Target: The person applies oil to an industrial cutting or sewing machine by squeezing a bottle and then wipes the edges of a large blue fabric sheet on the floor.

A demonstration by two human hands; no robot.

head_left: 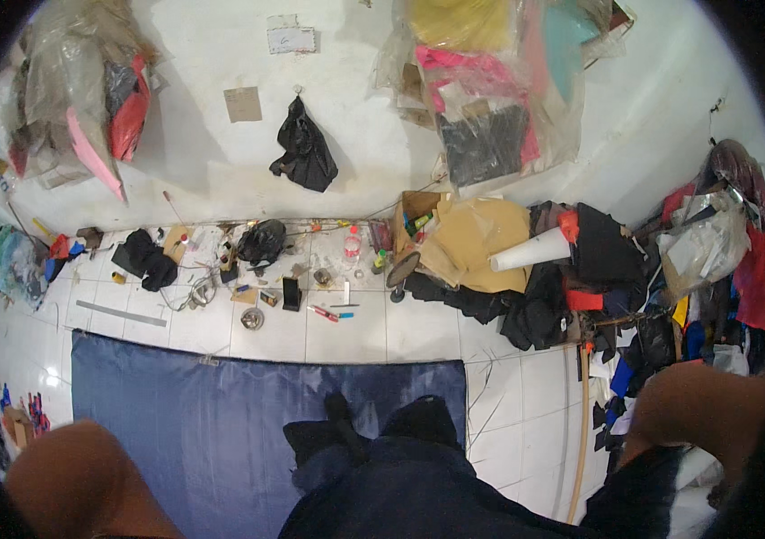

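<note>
Neither of my hands shows in the picture. A bare bent part of my left arm (86,485) rises at the lower left edge. On the right, my bent right arm (697,404) comes out of a dark sleeve (638,494), and its hand cannot be made out. Below me spreads a dark blue cloth (176,422) with pale smudges, lying flat on white tiles. My dark clothing (382,494) covers its lower right part. A long grey metal ruler (122,313) lies beyond the cloth's far left edge.
Along the wall lie black cloth (145,259), a roll of tape (252,318), a red-and-white pen (322,313) and a plastic bottle (352,242). Tan sheets (477,238) and a white roll (530,250) are heaped at right. A black bag (304,148) hangs above.
</note>
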